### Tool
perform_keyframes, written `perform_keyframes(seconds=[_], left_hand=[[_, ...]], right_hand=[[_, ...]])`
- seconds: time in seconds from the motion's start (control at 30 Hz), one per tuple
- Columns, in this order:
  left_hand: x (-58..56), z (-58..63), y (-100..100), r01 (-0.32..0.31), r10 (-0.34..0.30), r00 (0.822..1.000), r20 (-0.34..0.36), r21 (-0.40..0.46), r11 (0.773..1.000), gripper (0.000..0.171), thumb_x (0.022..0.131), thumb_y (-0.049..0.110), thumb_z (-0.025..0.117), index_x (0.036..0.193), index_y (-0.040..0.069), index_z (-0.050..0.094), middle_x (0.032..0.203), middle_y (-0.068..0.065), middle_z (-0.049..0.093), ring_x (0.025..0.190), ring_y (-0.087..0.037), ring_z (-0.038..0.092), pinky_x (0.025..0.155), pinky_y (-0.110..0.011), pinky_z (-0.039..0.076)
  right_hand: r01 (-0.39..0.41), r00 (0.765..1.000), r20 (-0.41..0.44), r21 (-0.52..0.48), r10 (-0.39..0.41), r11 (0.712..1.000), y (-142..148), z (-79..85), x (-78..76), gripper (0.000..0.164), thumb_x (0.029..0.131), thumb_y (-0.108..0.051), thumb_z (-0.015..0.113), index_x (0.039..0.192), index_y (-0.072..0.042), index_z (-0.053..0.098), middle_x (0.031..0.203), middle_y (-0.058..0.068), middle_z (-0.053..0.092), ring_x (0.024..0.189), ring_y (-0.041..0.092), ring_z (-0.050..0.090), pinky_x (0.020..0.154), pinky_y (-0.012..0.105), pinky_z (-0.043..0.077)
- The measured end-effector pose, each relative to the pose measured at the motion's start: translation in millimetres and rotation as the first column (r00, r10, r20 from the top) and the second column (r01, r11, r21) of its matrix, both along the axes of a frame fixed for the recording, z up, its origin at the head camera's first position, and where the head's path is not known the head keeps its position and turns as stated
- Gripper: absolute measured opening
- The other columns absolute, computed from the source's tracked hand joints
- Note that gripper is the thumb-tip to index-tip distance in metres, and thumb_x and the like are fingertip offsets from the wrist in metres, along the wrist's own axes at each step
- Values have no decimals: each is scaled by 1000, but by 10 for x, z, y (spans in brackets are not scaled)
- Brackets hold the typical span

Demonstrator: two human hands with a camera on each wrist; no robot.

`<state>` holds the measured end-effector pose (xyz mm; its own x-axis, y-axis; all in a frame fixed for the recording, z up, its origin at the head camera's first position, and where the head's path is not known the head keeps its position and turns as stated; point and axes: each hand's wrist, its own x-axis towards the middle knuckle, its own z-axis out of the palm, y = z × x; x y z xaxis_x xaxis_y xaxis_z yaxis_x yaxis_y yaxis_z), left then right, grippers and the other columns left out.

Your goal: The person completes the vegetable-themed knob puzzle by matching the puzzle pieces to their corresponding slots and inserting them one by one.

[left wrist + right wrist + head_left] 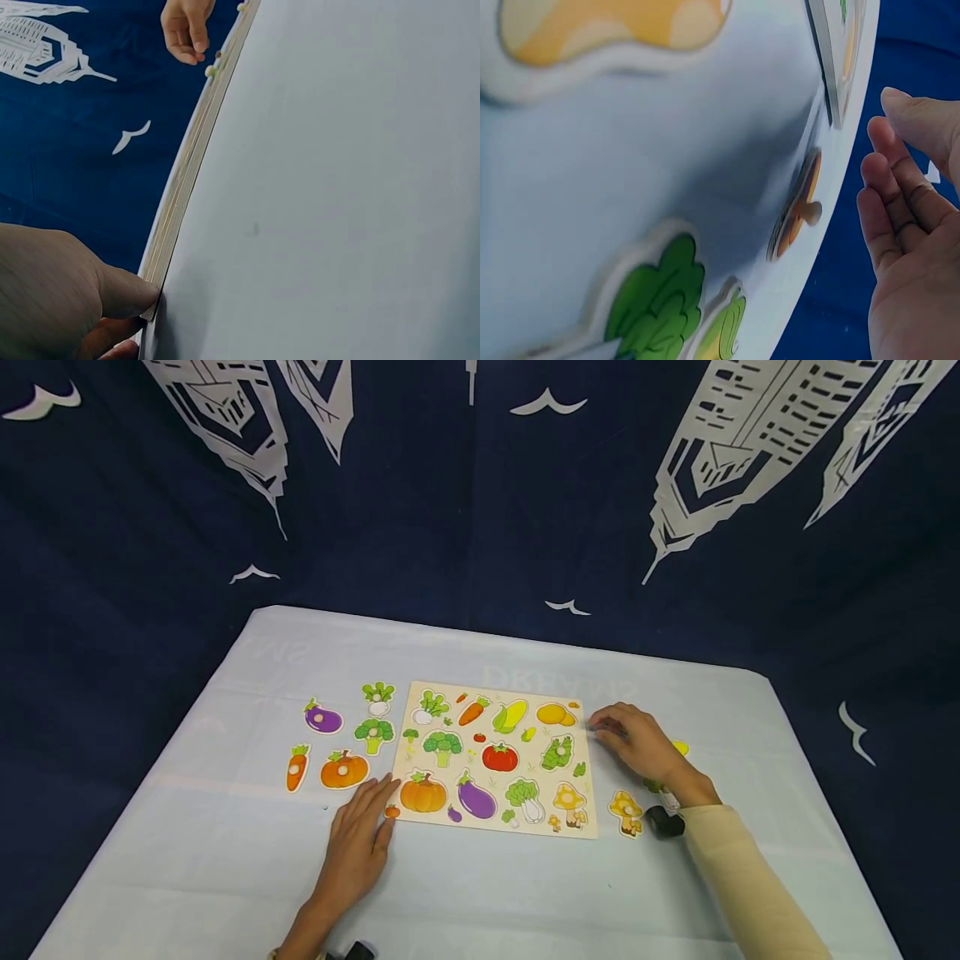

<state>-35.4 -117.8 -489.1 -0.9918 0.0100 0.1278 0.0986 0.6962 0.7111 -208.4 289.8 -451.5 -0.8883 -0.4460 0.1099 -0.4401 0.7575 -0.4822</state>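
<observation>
1. Toward the white table's left edge, find the carrot piece, eggplant piece, pumpkin piece, broccoli piece and white radish piece. Should handle light and stiff; best pinched by the pale knob.
2. At the board's lower-left corner, see the left hand with fingers fairly straight at the left edge, thumb against the lower edge.
3. At mid-table, find the vegetable puzzle board lying flat. Probably rigid, light, apt to skid; best steadied at a corner.
4. Just beside the board's right edge, note the right hand with fingers loosely bent, seemingly empty.
5. Off the lower-right corner, find the mushroom piece, then the leafy green piece and corn piece. Likely awkward to lift by thin rims.
</observation>
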Motion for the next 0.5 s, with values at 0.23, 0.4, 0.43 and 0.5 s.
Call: perform_keyframes(seconds=[0.23, 0.4, 0.43, 0.5], left_hand=[[-5, 12, 1, 3, -3, 1000, 2, 3, 1000, 56, 92, -5, 63, 146, 5, 50, 153, -14, 47, 144, -36, 36, 108, -53, 27], [-5, 1, 1, 0, 0, 1000, -15, -12, 1000, 56, 92, -4, 64, 145, 4, 50, 153, -14, 48, 143, -37, 37, 106, -52, 29], [-4, -1, 0, -1, 1, 1000, -13, -13, 1000, 56, 92, -4, 64, 145, 4, 50, 153, -15, 48, 143, -37, 37, 106, -52, 28], [-2, -4, -3, -2, 2, 1000, -3, -11, 1000, 56, 92, -4, 64, 146, 4, 50, 153, -15, 47, 143, -37, 37, 107, -52, 28]], right_hand=[[-3, 999, -40, 4, 3, 1000, 86, 56, -88, 18, 93, -3, 68, 111, -5, 70, 104, 6, 67, 92, 21, 60, 85, 45, 52], [-6, 1000, -10, 14, 6, 1000, 178, 106, -160, 15, 94, 0, 65, 106, -3, 72, 111, 12, 66, 106, 31, 61, 95, 53, 48], [-7, 1000, 2, 19, 7, 1000, 201, 110, -177, 15, 95, 1, 64, 106, -3, 72, 113, 13, 66, 108, 33, 60, 97, 54, 47], [-10, 1000, 19, 33, 9, 999, 249, 108, -215, 15, 95, 4, 62, 105, -2, 71, 114, 15, 65, 110, 35, 60, 97, 55, 47]])
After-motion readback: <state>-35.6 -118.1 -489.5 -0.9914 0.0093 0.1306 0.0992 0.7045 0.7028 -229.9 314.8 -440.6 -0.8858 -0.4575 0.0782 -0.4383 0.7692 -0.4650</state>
